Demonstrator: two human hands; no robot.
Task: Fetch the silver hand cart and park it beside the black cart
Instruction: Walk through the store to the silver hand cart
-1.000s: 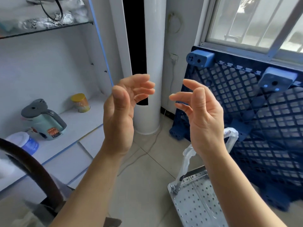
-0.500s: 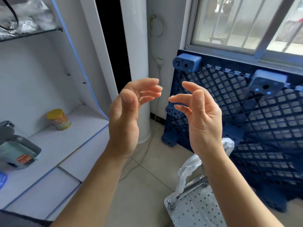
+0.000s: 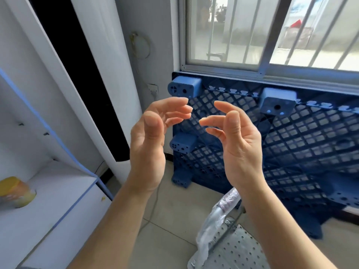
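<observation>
Both hands, left and right, are raised, apart, fingers loose, holding nothing. Silver cart lies near right, handle plastic-wrapped. Recommend lowering both hands onto the handle squarely.

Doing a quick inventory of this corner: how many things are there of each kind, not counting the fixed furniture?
Silver hand cart: 1
Blue plastic pallet: 1
Yellow-lidded jar: 1
Tall white air conditioner: 1
Bare hands: 2, left hand and right hand, both empty
Total: 6
</observation>
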